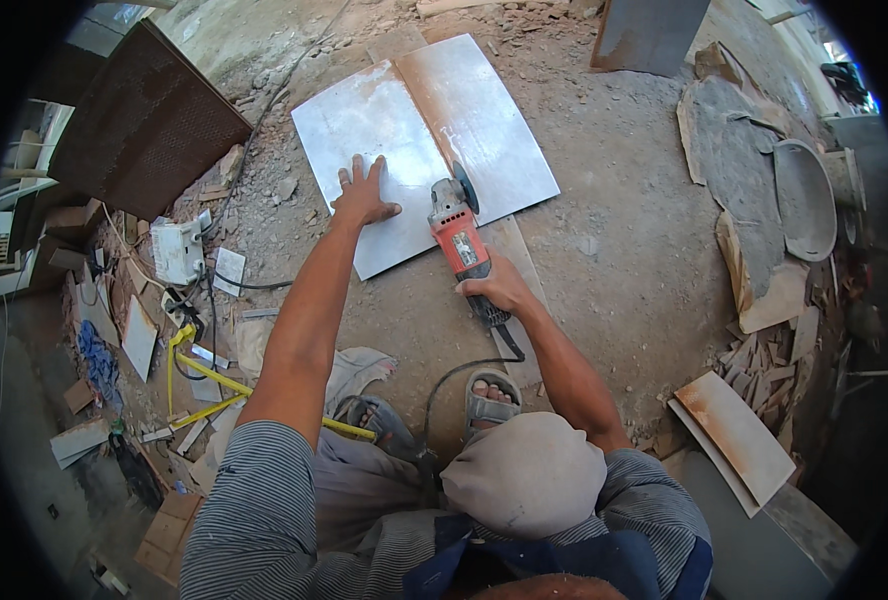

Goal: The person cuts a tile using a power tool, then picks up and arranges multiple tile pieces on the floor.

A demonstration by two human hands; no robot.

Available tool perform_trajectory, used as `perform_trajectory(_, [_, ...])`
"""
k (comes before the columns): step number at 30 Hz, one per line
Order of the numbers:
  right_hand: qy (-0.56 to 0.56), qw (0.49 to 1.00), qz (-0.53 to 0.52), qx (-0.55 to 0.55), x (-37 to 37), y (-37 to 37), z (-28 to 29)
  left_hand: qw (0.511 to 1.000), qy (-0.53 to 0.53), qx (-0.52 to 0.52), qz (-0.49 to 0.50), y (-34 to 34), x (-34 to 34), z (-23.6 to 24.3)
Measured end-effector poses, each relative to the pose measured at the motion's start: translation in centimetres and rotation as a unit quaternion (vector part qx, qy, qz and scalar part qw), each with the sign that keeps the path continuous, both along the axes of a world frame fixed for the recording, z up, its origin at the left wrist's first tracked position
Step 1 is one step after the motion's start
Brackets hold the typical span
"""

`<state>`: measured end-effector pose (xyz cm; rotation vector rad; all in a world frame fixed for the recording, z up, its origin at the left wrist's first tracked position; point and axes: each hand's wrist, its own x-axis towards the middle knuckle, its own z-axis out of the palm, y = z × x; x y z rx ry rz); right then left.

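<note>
Over on the left, a white box [177,252] is sitting on the dusty floor [604,300]. Next, the left grip [364,198] is splaying, released, on a pale tile [364,120] lying across a narrow strip [516,262]. Then I'm watching the right grip [504,285] clasping a red angle grinder [464,248] over that tile. Farther right, two tile pieces [744,430] are overlapping.

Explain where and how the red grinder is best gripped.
The red grinder is probably best gripped by its black rear body, from the person's near right side, as the right hand does: it points away, with the disc at the far end.
</note>
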<state>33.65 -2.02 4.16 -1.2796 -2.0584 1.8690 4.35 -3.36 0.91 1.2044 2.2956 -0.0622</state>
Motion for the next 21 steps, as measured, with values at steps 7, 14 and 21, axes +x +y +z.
perform_trajectory(7, [-0.004, 1.0, 0.0, -0.008, 0.0, 0.0, -0.7, 1.0, -0.002, -0.002, 0.002, 0.0, 0.0, -0.2])
perform_trajectory(14, [-0.008, 1.0, -0.002, -0.006, 0.2, 0.0, -1.4, 1.0, -0.007, -0.007, 0.006, 0.1, 0.2, 0.1])
perform_trajectory(21, [-0.006, 1.0, 0.003, -0.004, 1.6, -0.9, -1.7, 0.999, -0.001, -0.029, -0.013, 0.3, 0.6, 1.4])
